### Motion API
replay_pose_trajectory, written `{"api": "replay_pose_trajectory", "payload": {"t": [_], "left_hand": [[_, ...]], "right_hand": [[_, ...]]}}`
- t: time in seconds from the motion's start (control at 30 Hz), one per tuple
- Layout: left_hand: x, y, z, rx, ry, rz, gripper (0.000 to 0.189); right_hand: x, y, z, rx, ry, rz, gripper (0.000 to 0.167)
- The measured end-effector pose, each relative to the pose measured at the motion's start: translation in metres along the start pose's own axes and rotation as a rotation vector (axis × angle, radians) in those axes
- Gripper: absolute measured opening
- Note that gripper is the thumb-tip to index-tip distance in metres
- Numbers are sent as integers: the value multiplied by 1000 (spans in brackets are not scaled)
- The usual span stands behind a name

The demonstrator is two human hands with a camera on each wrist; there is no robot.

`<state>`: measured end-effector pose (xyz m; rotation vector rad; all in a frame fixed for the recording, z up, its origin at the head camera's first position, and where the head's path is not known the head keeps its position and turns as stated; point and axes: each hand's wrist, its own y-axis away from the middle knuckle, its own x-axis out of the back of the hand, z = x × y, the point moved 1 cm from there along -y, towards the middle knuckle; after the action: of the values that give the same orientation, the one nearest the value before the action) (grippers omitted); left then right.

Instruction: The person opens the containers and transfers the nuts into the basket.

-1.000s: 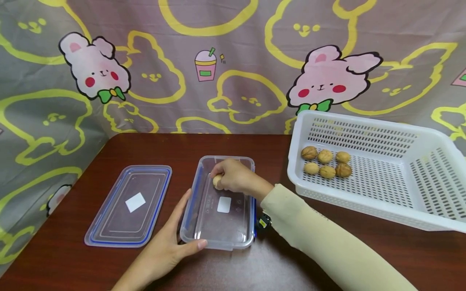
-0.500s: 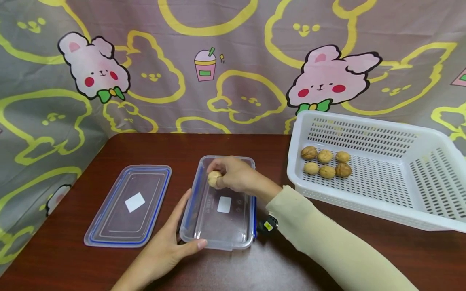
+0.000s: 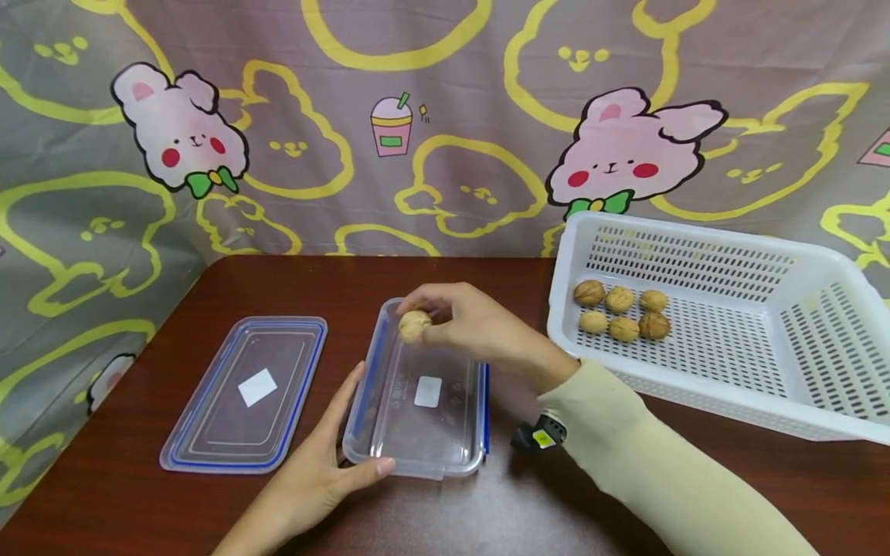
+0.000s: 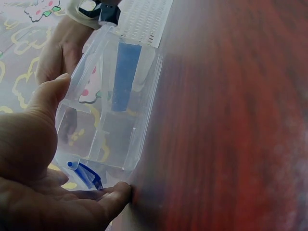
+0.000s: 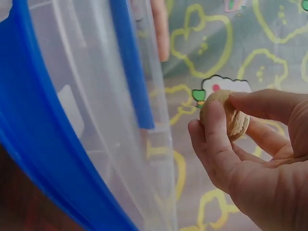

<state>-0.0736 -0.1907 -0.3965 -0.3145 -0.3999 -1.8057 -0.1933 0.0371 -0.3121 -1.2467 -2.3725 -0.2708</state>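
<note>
My right hand [image 3: 480, 324] pinches a pale walnut [image 3: 415, 327] between thumb and fingertips, over the far end of a clear plastic food container [image 3: 396, 417]. In the right wrist view the walnut [image 5: 224, 114] sits at the fingertips, beside the container's wall and blue clips [image 5: 43, 125]. With my left hand [image 3: 313, 467] I hold the container's near left corner, thumb at the near rim and fingers along the left side. The left wrist view has this hand [image 4: 43, 159] around the container's end [image 4: 120, 139]. No walnut shows on the container's visible floor; my right hand hides its far right corner.
On the left lies a clear lid [image 3: 243, 394] with a blue seal and a white label. At the right, a white perforated basket [image 3: 695, 401] holds several walnuts [image 3: 623, 328] in two rows. A patterned curtain [image 3: 459, 177] hangs behind the brown table [image 3: 389, 274].
My right hand has lifted the walnut from low in the container and drawn back a little toward the right. My left hand, the container, the lid and the basket have stayed put.
</note>
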Motion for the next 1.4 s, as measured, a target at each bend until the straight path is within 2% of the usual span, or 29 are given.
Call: {"api": "replay_pose_trajectory", "payload": {"t": [0.13,0.3,0.47,0.63,0.83,1.0,1.13,1.4], "left_hand": [[0,-1,0,3,-3,6,114],[0,0,0,20,-19,15,114],[0,0,0,28,-19,18,114],[-1,0,1,28,-12,16,114],[-1,1,2,36,-11,14,115],[0,1,2,37,-9,12,114],[0,1,1,36,-17,15,114],[-1,2,2,28,-22,16,114]], "right_hand": [[12,9,-1,22,-45,12,34],[25,18,0,25,-33,52,33],[43,31,3,7,-71,83,32],[72,48,5,-67,-90,121,34],[119,71,8,-149,-71,168,39],[159,86,25,-214,-136,216,40],[187,94,44,-212,-164,221,37],[236,111,84,-203,-122,203,42]]}}
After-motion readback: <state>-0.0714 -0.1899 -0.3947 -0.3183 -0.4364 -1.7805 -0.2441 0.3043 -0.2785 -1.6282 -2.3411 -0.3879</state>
